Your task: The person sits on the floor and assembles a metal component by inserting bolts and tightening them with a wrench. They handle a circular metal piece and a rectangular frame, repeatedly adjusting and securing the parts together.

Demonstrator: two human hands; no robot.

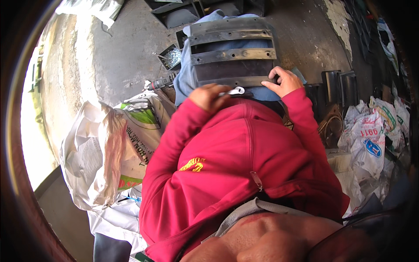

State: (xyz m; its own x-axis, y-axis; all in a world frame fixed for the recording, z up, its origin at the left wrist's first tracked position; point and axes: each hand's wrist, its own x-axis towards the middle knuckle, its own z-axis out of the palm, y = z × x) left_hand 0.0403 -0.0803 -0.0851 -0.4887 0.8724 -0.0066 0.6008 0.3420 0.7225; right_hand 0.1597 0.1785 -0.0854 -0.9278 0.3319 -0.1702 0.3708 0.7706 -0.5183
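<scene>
A dark slatted panel point(235, 55) with holes along its slats rests on blue cloth point(185, 70) in front of me. My left hand point(210, 97) is closed around a silver wrench point(237, 91); only its ring end shows, beside the panel's near edge. The rest of the wrench is hidden by my fingers. At the panel's near right corner, my right hand point(284, 81) grips the edge, thumb on top and the other fingers curled.
Small metal pieces fill a black box point(171, 57) left of the panel, near a dark power tool point(160, 82). Large white sacks stand at my left point(94, 153) and right point(364, 135). More dark curved parts point(176, 15) lie beyond the panel; others point(339, 85) stand at right.
</scene>
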